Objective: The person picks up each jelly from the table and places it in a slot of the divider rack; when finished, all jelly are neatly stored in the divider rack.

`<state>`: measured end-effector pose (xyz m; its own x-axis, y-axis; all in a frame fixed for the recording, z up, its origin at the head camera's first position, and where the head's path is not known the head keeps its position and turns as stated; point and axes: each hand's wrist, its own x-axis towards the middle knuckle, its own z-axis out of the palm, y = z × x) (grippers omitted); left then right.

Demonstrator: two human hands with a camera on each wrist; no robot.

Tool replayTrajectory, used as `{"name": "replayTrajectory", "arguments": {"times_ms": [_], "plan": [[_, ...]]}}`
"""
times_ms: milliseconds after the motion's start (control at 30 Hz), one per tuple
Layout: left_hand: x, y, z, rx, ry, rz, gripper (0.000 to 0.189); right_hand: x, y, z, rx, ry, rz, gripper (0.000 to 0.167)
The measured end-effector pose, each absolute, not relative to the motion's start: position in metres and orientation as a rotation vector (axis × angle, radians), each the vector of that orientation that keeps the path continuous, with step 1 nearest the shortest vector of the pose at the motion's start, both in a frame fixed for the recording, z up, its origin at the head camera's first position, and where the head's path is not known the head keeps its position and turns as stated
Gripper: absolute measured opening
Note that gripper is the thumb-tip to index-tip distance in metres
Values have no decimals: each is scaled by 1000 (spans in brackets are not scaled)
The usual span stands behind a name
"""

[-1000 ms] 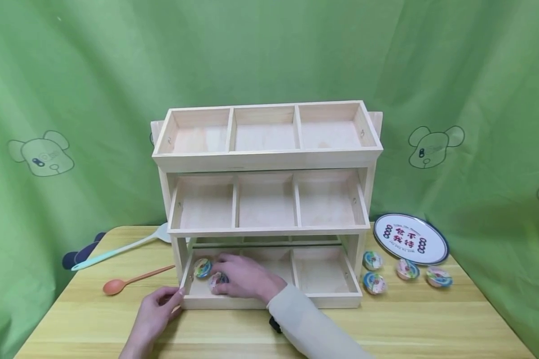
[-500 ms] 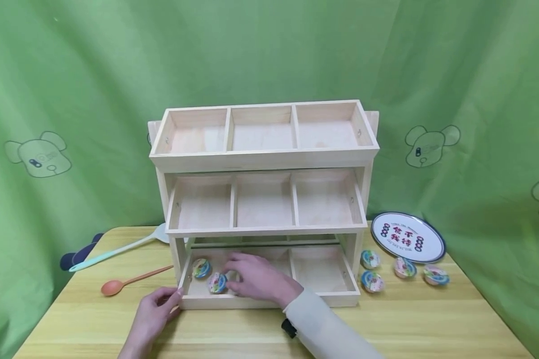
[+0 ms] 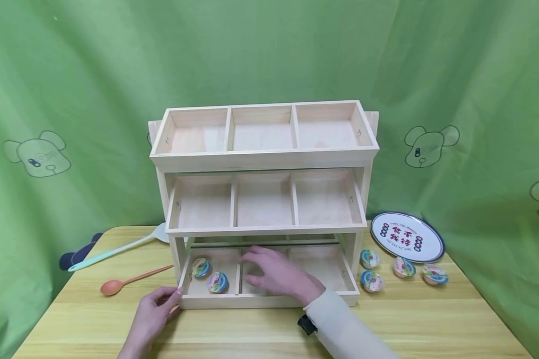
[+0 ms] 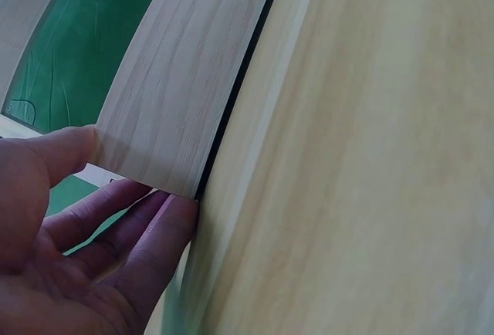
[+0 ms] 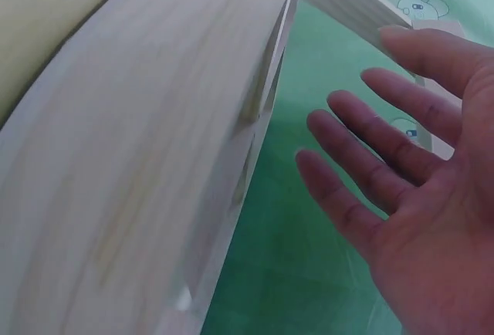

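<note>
A pale wooden three-tier rack (image 3: pixel 262 160) stands on the table. Two jelly cups, one upper left (image 3: pixel 201 268) and one lower right (image 3: pixel 217 282), lie in the left compartment of its bottom tray (image 3: pixel 323 269). At that tray's front left corner, my left hand (image 3: pixel 154 314) holds on; in the left wrist view the thumb lies at the board's top edge and the fingertips at its lower end. My right hand (image 3: pixel 280 274) hovers over the bottom tray's middle compartment with nothing in it. Its fingers are spread and relaxed in the right wrist view.
Right of the rack lie several more jelly cups (image 3: pixel 372 281), before an oval plate (image 3: pixel 407 237) with red characters. An orange spoon (image 3: pixel 112 287) and a light-blue long-handled utensil (image 3: pixel 117 252) lie on the left. A green curtain (image 3: pixel 269 50) hangs behind.
My right hand has let go of the lower-right jelly cup in the left compartment and drawn back rightward over the middle one. The left hand has stayed at the tray corner.
</note>
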<state>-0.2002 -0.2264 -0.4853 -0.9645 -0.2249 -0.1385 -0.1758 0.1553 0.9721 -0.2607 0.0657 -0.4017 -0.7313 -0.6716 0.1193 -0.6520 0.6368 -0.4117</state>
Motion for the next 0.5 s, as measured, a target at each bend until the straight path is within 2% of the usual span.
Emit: {"name": "replayTrajectory", "arguments": {"times_ms": [500], "plan": [[-202,-228,-488,390,-2367,-1986,35,-249,110,-399,-1138,2818,-722,39]]}}
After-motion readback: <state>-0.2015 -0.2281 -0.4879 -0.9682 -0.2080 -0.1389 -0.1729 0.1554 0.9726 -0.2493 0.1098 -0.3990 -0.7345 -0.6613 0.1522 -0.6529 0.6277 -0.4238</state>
